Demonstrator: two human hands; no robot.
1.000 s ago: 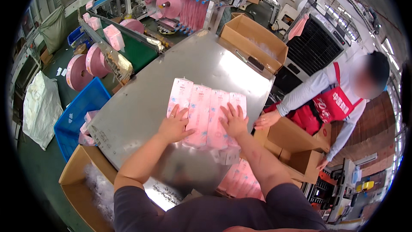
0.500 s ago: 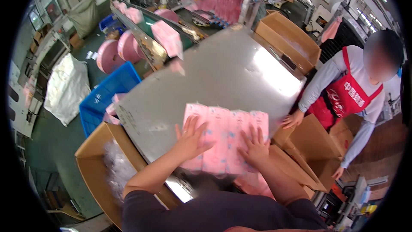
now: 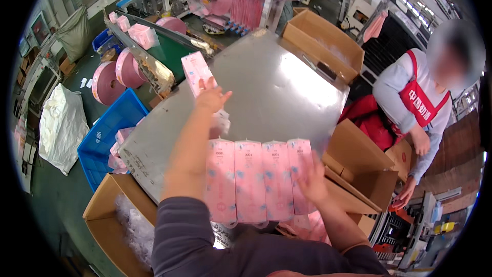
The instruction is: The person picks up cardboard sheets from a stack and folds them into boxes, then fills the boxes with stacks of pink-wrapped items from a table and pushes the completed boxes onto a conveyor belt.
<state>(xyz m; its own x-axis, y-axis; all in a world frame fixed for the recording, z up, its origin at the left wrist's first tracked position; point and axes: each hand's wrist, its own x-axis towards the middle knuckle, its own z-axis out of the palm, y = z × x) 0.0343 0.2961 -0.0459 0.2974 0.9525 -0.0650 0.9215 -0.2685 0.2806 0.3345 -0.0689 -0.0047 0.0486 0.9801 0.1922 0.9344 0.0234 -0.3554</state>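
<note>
Several long pink plastic-wrapped packs (image 3: 249, 182) lie side by side in a row at the near edge of the metal table. My right hand (image 3: 313, 180), slightly blurred, rests on the rightmost pack with its fingers stretched out. My left arm reaches forward over the table. At its end, my left hand (image 3: 211, 96) has its fingers spread against the near end of another pink pack (image 3: 193, 69), by the conveyor's end. A small pinkish-white piece (image 3: 220, 122) shows beside my left forearm, partly hidden by it.
The metal table (image 3: 256, 92) reaches toward a green conveyor (image 3: 169, 54) carrying more pink packs (image 3: 143, 36). Cardboard boxes stand at far right (image 3: 325, 38), near right (image 3: 359, 159) and near left (image 3: 102, 215). A blue crate (image 3: 105, 138) sits left. A co-worker in a red apron (image 3: 417, 102) stands right.
My left hand has left the row of packs and reached forward to the separate pack, which has come farther onto the table. My right hand stays at the row's right end. The co-worker's arms have shifted.
</note>
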